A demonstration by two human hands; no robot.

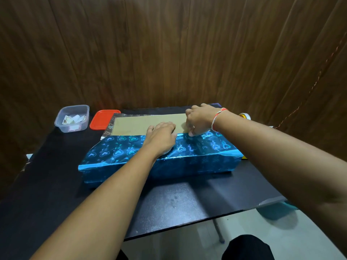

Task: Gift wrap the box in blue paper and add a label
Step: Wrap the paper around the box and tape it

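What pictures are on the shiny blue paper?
Little outlined hearts, all over the blue paper. The head view shows them best, on the box's top.

You have one view only, head-mounted, wide-angle. It looks forward and down over the black table [187, 203], with a wood-panel wall [169, 53] filling the top half. Both your forearms enter from the bottom edge; hands land mid-frame, close in. Edges bow from lens distortion. Floor shows bottom right. There's no second view to overlap.

tape roll [245, 116] mostly hidden behind right wrist
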